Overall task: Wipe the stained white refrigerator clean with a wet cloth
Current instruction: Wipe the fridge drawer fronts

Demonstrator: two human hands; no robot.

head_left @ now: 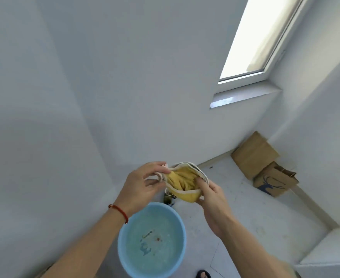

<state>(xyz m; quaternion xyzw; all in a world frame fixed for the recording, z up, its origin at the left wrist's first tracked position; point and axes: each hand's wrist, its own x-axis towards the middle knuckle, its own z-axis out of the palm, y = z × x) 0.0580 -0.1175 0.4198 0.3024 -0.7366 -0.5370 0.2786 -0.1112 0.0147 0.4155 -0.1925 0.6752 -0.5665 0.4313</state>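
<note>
A yellow cloth (182,182) with a white border is bunched up between both hands, above the floor. My left hand (143,184) pinches its white edge at the left. My right hand (210,197) grips it from the right and underneath, thumb pressed into the folds. Below the hands stands a light blue basin (123,251) holding water with a few specks in it. A large white surface (34,137) fills the left of the view; I cannot tell whether it is the refrigerator or a wall.
Two brown cardboard boxes (255,155) sit on the floor by the far right wall, under a window (259,37). A small dark object (168,199) lies on the floor behind the basin. A white ledge (329,249) is at the lower right. A sandalled foot (203,274) shows at the bottom edge.
</note>
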